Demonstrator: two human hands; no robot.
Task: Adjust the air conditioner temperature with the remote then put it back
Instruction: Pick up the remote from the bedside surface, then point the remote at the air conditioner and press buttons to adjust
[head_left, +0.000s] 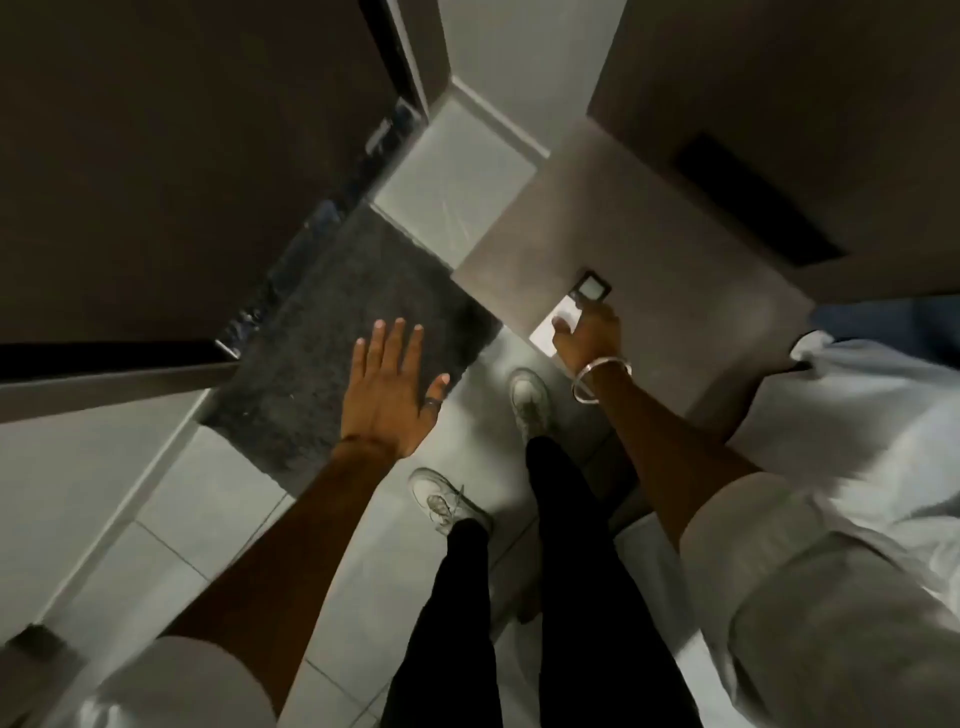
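Note:
The white remote (586, 289), with a small pale display in a dark frame at its far end, lies near the front edge of a grey table top (654, 228). My right hand (592, 338), a metal bangle on its wrist, is curled over the remote's near half with the thumb on its face. The lower part of the remote is hidden under the fingers. My left hand (392, 387) hovers flat, fingers spread and empty, above a dark mat (332, 317) to the left of the table.
A dark door or panel (182, 156) fills the upper left. White bedding (872, 415) lies at the right beside the table. A dark slot (753, 202) sits in the wall behind the table. My feet in white shoes (530, 400) stand on pale floor tiles.

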